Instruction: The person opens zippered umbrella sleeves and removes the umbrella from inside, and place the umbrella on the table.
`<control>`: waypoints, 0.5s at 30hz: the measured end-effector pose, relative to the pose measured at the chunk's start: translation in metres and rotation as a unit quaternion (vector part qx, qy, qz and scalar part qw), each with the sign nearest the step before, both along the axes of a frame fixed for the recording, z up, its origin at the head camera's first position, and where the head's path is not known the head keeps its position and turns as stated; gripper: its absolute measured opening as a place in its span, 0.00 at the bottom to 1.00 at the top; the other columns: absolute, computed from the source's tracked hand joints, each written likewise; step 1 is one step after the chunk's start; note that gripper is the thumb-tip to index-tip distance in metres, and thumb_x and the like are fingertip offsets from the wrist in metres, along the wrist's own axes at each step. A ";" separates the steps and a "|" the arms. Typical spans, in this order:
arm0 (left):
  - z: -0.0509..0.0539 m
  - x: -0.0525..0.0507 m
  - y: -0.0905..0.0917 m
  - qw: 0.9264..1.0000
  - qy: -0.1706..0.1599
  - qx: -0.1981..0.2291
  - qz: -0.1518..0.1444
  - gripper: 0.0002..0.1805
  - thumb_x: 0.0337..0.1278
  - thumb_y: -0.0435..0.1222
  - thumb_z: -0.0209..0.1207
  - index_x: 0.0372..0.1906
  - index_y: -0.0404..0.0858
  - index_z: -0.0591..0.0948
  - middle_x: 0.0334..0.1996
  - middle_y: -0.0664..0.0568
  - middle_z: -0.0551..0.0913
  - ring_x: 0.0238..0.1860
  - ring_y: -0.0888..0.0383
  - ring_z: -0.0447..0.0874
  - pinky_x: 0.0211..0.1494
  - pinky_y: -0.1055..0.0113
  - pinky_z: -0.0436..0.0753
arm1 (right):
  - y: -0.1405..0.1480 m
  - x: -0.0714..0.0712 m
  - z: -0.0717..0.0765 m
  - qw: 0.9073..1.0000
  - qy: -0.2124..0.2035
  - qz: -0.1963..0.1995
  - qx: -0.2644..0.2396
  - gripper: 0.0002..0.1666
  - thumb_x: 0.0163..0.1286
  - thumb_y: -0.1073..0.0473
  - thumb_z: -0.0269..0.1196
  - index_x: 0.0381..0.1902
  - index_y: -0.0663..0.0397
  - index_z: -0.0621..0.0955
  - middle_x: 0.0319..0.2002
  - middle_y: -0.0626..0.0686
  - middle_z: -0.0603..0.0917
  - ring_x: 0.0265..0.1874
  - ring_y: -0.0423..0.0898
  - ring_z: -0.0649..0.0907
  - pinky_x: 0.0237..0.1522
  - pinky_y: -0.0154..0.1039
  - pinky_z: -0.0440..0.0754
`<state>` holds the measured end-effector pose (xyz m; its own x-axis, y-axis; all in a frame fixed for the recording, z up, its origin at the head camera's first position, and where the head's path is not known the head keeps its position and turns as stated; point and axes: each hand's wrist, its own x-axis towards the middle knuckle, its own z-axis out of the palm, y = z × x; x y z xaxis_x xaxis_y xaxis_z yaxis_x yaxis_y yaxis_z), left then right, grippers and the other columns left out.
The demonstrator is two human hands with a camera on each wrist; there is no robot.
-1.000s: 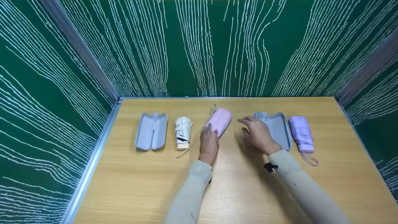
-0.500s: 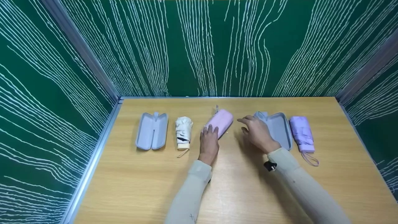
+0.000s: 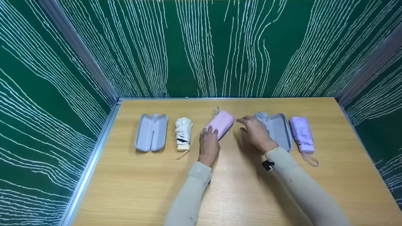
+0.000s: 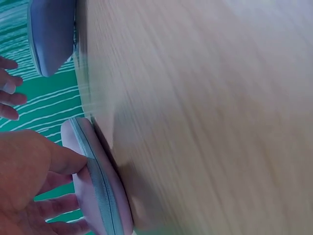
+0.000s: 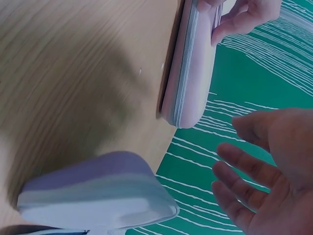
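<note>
A pink zippered case point(image 3: 222, 121) lies slantwise at the middle of the table, its grey zipper point(image 4: 100, 176) closed along the side seen in the left wrist view. My left hand point(image 3: 209, 146) grips its near end, thumb against the zipper side and fingers over the top. To the right, my right hand point(image 3: 256, 131) hovers with loosely bent fingers and touches nothing. Partly hidden behind that hand lies an open case with a grey lining point(image 3: 280, 131); its purple outside point(image 5: 102, 171) shows in the right wrist view.
Left of my hands are a folded cream umbrella point(image 3: 183, 133) and another open grey-lined case point(image 3: 151, 132). A folded purple umbrella point(image 3: 302, 135) with a wrist loop lies at the right. Green walls with white wavy lines point(image 3: 194, 47) stand around the wooden table point(image 3: 132, 188).
The head view has shifted slightly. Both hands keep nearly the same places, and the pink case has barely moved under my left hand.
</note>
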<state>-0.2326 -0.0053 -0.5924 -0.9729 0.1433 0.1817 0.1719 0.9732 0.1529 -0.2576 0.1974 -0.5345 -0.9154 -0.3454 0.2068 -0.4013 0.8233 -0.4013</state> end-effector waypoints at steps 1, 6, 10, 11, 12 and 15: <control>0.000 0.000 0.000 1.000 -0.001 0.004 0.000 0.27 0.58 0.34 0.71 0.65 0.42 0.84 0.67 0.43 0.79 0.70 0.40 0.76 0.69 0.47 0.79 | -0.001 0.000 -0.001 1.000 0.001 0.001 -0.001 0.21 0.69 0.72 0.67 0.60 0.65 0.85 0.54 0.67 0.86 0.53 0.65 0.85 0.57 0.62 0.83; -0.001 0.000 -0.002 1.000 -0.003 0.031 -0.004 0.27 0.60 0.32 0.70 0.65 0.41 0.84 0.68 0.42 0.79 0.70 0.38 0.75 0.70 0.46 0.78 | -0.004 -0.001 -0.004 1.000 0.011 0.007 -0.008 0.21 0.68 0.72 0.68 0.59 0.65 0.86 0.53 0.67 0.86 0.52 0.66 0.85 0.57 0.62 0.83; -0.002 0.001 -0.003 0.999 -0.001 0.038 -0.004 0.27 0.59 0.31 0.70 0.65 0.41 0.84 0.68 0.42 0.79 0.71 0.38 0.75 0.70 0.46 0.77 | -0.005 -0.002 -0.006 1.000 0.016 0.009 -0.010 0.21 0.67 0.72 0.67 0.59 0.65 0.86 0.52 0.67 0.87 0.52 0.66 0.85 0.57 0.61 0.83; -0.002 0.001 -0.002 0.999 -0.001 0.037 -0.004 0.27 0.58 0.31 0.71 0.65 0.41 0.85 0.68 0.42 0.79 0.71 0.38 0.75 0.71 0.46 0.77 | -0.006 -0.002 -0.006 1.000 0.016 0.009 -0.011 0.22 0.67 0.73 0.67 0.59 0.65 0.86 0.52 0.67 0.87 0.52 0.66 0.85 0.57 0.61 0.83; -0.002 0.001 -0.002 0.999 0.000 0.036 -0.004 0.27 0.58 0.31 0.71 0.65 0.41 0.85 0.68 0.42 0.79 0.70 0.38 0.75 0.71 0.46 0.77 | -0.006 -0.003 -0.006 1.000 0.015 0.008 -0.012 0.22 0.67 0.73 0.67 0.59 0.65 0.86 0.52 0.67 0.87 0.52 0.66 0.85 0.57 0.61 0.84; -0.002 0.000 -0.002 1.000 0.000 0.031 -0.003 0.28 0.57 0.31 0.71 0.65 0.41 0.85 0.68 0.43 0.79 0.70 0.39 0.75 0.71 0.47 0.76 | -0.006 -0.003 -0.005 1.000 0.014 0.009 -0.015 0.22 0.67 0.73 0.67 0.59 0.65 0.86 0.52 0.67 0.87 0.52 0.66 0.85 0.57 0.61 0.84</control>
